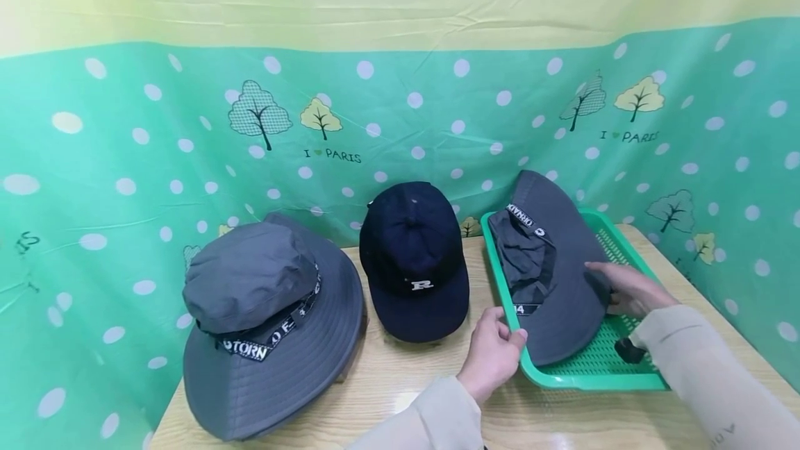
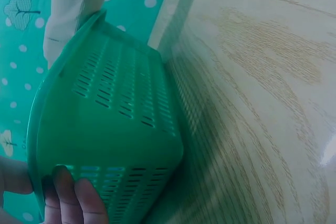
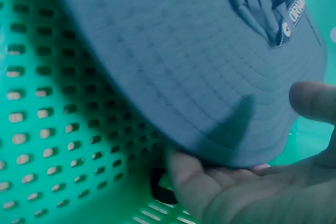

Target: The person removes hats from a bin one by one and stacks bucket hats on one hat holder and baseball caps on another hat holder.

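A grey wide-brimmed hat (image 1: 571,262) lies tilted in the green plastic basket (image 1: 594,382), its crumpled crown toward the left wall. My right hand (image 1: 634,292) holds the brim's right edge. In the right wrist view, the fingers of the right hand (image 3: 247,195) are under the brim (image 3: 173,61) and its thumb is above. My left hand (image 1: 494,355) pinches the basket's rim at the near left corner. The left wrist view shows fingers (image 2: 89,200) against the outer slotted wall (image 2: 105,135).
Left on the wooden table (image 1: 400,394) sits another grey wide-brimmed hat (image 1: 250,283) with a lettered band. Between it and the basket stands a dark navy cap (image 1: 412,262) bearing a white R. A green dotted curtain (image 1: 412,117) hangs behind. Inside the basket is a small black object (image 1: 629,351).
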### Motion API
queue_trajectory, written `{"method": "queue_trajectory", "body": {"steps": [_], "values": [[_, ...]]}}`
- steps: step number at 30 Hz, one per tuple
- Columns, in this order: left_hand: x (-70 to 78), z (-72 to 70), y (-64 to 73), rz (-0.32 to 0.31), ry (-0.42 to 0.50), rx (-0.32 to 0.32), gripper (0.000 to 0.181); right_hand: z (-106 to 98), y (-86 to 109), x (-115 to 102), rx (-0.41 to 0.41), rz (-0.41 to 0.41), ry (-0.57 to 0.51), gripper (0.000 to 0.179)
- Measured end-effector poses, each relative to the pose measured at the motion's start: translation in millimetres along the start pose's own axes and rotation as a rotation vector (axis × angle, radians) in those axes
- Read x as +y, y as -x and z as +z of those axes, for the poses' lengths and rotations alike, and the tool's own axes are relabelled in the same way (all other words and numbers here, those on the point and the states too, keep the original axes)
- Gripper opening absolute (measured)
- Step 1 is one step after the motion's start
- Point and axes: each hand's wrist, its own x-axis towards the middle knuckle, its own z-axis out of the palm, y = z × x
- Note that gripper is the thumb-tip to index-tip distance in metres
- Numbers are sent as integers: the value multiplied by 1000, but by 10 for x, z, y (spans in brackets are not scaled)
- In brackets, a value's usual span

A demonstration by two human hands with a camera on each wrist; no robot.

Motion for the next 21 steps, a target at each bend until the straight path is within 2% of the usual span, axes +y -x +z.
{"method": "queue_trajectory", "body": {"steps": [5, 10, 16, 18, 21], "values": [[0, 2, 4, -15, 15, -8, 42, 21, 45, -9, -25, -27, -31, 97], [-3, 7, 6, -20, 24, -15, 42, 92, 170, -60, 5, -9, -84, 93], [1, 0, 14, -12, 7, -13, 42, 121, 331, -106, -19, -45, -134, 88], [2, -2, 21, -8, 0, -16, 43, 114, 391, -125, -31, -74, -127, 85], [7, -3, 31, -1, -5, -11, 43, 105, 496, -185, -8, -146, -46, 82]]}}
